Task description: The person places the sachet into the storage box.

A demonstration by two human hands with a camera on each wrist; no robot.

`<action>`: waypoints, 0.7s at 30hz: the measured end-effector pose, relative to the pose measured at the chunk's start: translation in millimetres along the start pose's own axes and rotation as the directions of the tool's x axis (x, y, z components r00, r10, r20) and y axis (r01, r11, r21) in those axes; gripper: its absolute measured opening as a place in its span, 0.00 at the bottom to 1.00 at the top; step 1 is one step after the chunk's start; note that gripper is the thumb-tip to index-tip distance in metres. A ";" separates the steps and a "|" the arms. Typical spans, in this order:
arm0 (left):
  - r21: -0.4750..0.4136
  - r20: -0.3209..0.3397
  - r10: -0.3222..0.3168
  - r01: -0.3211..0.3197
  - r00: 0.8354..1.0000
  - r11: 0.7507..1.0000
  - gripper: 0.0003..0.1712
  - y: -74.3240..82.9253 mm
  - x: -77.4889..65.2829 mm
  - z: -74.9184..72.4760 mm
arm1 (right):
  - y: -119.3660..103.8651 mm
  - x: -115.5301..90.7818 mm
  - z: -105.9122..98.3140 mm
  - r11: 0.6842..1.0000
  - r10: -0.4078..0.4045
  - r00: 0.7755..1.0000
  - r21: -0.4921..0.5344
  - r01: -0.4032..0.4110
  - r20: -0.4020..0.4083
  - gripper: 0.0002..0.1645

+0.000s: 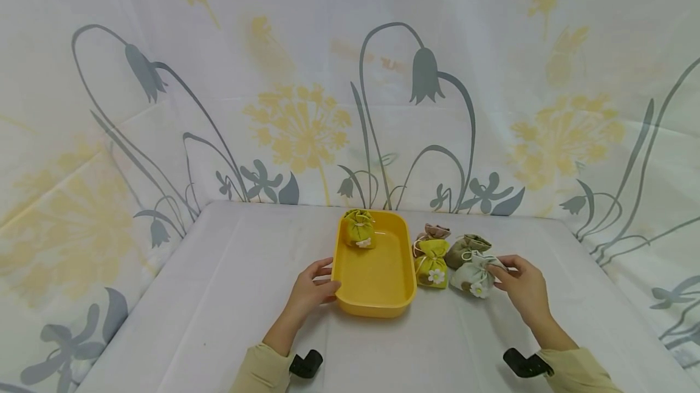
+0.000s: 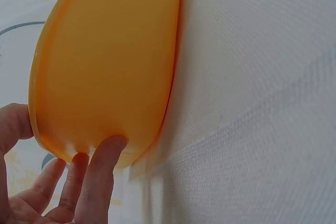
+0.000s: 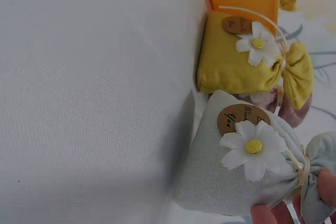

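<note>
A yellow plastic tray (image 1: pixel 374 308) stands on the table. At its left side, my left hand (image 1: pixel 310 288) holds it, thumb at the rim and fingertips against the outer wall (image 2: pixel 105 77). A lime-green drawstring pouch (image 1: pixel 360 230) sits in the tray's far left corner. To the tray's right, my right hand (image 1: pixel 525 288) pinches the gathered top of a pale grey-green pouch (image 3: pixel 236 150). That pouch bears a white cloth flower (image 3: pixel 253 150) and a brown oval tag. Beside it are a yellow-green pouch (image 1: pixel 432 262), an olive pouch (image 1: pixel 465 249) and a partly hidden mauve-brown pouch (image 1: pixel 435 232).
White cloth covers the table (image 1: pixel 229 296), and a flower-printed curtain (image 1: pixel 306 77) hangs behind its far edge. A black wrist device (image 1: pixel 306 364) shows by the left sleeve and another black device (image 1: pixel 526 362) by the right.
</note>
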State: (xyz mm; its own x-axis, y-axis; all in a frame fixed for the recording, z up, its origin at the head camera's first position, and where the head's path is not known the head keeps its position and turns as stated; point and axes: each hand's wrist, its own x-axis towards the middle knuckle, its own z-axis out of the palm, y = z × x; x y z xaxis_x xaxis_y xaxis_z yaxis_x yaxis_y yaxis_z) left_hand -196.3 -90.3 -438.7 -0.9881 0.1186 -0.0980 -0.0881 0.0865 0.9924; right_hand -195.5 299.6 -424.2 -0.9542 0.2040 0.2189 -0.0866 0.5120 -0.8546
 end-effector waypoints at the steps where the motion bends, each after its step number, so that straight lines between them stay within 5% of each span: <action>1: -0.001 -0.002 0.000 0.000 1.000 1.000 0.34 -5.0 3.1 -0.5 | -0.5 -1.1 -0.2 1.000 -0.001 1.000 0.001 0.001 -0.007 0.16; 5: -0.003 -0.011 0.005 -0.005 1.000 1.000 0.34 -19.3 11.5 -1.4 | -4.4 -5.9 -1.4 1.000 0.003 1.000 0.026 -0.003 -0.021 0.17; 14: 0.004 -0.022 -0.007 0.007 1.000 1.000 0.33 -20.3 12.4 -0.4 | -18.4 -14.3 -2.1 0.991 -0.031 0.998 0.127 0.038 -0.059 0.18; 21: -0.005 -0.014 -0.004 0.004 1.000 1.000 0.34 -20.8 13.0 -1.4 | -39.0 -21.1 3.3 0.992 -0.060 0.997 0.107 0.066 -0.052 0.18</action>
State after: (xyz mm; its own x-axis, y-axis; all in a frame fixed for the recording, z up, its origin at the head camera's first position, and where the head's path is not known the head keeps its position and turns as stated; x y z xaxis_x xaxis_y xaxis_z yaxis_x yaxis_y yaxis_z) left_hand -207.5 -92.0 -460.5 -0.9894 0.1045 -0.1008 -0.0924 0.0819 0.9923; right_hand -172.9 272.6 -397.0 -0.9310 0.2161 0.2943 -0.1793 0.4316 -0.8841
